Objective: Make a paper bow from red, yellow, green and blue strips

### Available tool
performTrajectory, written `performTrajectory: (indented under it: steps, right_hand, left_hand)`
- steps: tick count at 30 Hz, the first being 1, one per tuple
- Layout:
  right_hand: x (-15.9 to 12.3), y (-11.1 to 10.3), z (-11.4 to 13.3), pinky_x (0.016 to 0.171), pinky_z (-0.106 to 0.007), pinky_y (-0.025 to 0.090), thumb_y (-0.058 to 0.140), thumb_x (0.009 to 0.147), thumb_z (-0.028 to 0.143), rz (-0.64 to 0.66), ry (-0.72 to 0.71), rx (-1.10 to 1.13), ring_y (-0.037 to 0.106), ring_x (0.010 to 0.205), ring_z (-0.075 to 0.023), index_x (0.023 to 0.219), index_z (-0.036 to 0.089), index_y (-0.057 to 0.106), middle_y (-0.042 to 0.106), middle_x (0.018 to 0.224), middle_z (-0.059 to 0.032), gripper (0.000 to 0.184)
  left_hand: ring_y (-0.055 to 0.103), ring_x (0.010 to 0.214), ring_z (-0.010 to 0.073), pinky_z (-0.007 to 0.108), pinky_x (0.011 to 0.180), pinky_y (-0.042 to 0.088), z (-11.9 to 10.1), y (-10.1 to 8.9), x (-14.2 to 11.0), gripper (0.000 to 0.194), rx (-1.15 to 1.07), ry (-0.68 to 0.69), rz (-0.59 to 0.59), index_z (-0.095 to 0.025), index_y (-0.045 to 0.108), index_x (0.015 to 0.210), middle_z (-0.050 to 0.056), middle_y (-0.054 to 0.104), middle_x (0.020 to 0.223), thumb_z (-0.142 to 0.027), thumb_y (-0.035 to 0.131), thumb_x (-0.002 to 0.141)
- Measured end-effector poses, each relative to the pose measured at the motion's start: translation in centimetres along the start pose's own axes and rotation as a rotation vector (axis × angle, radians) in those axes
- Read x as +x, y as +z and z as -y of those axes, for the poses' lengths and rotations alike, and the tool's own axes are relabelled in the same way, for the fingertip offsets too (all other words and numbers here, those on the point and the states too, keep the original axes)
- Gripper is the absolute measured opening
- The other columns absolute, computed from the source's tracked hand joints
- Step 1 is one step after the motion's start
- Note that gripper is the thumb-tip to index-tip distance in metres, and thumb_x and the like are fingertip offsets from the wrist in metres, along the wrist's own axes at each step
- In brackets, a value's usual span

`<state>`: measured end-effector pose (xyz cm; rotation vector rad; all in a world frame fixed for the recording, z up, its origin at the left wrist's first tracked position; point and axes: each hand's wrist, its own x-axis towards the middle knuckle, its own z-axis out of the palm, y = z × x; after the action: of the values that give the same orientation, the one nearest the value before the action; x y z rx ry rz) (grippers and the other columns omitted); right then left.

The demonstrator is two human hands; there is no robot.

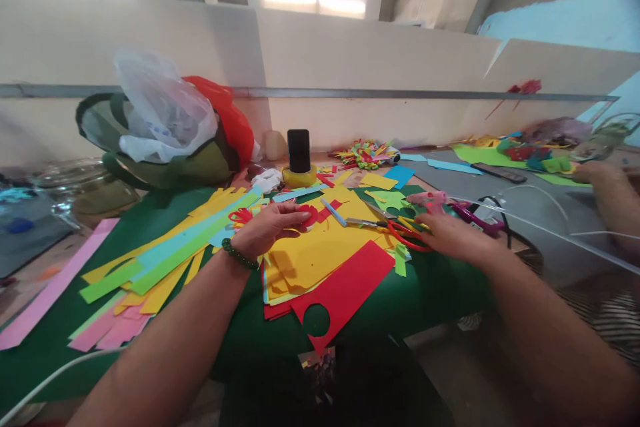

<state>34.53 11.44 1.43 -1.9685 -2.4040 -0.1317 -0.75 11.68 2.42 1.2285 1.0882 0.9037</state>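
Observation:
My left hand pinches a small round red paper piece between thumb and fingers, above a stack of yellow paper sheets. To the right, the fingers of my right hand close at the yellow handles of a pair of scissors. Red-handled scissors lie right beside and partly under them, blades pointing left. A red sheet with a round hole cut near its lower end overlaps the yellow stack. Between my hands rests a pale blue stick-like piece.
Colored paper strips spread across the left of the green tabletop. Behind stand a phone on a yellow tape roll and a bag. A purple glue gun lies right, near another person's arm.

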Motion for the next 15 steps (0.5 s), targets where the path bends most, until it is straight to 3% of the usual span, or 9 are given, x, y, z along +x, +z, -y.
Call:
performTrajectory:
  steps: [2, 7, 11, 15]
  right_hand:
    - [-0.3, 0.1, 0.3, 0.061, -0.028, 0.039, 0.04, 0.091, 0.02, 0.179, 0.069, -0.012, 0.065, 0.079, -0.0218, 0.092, 0.013, 0.067, 0.07, 0.093, -0.0152, 0.028]
    - [0.7, -0.2, 0.6, 0.065, -0.026, 0.041, 0.049, 0.089, 0.028, 0.239, -0.009, 0.145, 0.064, 0.086, -0.0228, 0.13, 0.009, 0.053, 0.068, 0.102, -0.0144, 0.045]
    - [2.5, 0.7, -0.1, 0.06, -0.026, 0.039, 0.058, 0.078, 0.023, 0.246, -0.02, 0.151, 0.063, 0.078, -0.022, 0.136, 0.007, 0.047, 0.068, 0.089, -0.0099, 0.062]
    - [3.1, 0.8, -0.9, 0.059, -0.025, 0.039, 0.059, 0.071, 0.02, 0.148, 0.022, 0.234, 0.062, 0.078, -0.021, 0.132, 0.008, 0.05, 0.068, 0.09, -0.0089, 0.063]
  left_hand:
    - [0.061, 0.072, 0.0132, 0.024, 0.066, 0.046, 0.0, 0.0, -0.1, 0.034, 0.023, -0.002, 0.026, -0.016, 0.07, 0.076, 0.002, 0.068, 0.073, -0.041, 0.085, 0.058]
    - [0.058, 0.073, 0.0117, 0.024, 0.069, 0.045, -0.1, -0.1, -0.1, 0.033, 0.083, -0.006, 0.069, -0.017, 0.07, 0.078, 0.0, 0.066, 0.075, -0.042, 0.083, 0.06]
    - [0.057, 0.074, 0.0119, 0.025, 0.07, 0.044, 0.0, -0.1, 0.0, 0.032, 0.12, 0.012, 0.089, -0.017, 0.069, 0.073, 0.0, 0.066, 0.077, -0.044, 0.082, 0.061]
    - [0.056, 0.074, 0.0118, 0.025, 0.072, 0.044, 0.0, -0.1, 0.1, 0.031, 0.134, 0.022, 0.114, -0.017, 0.07, 0.071, 0.001, 0.067, 0.078, -0.043, 0.083, 0.061]
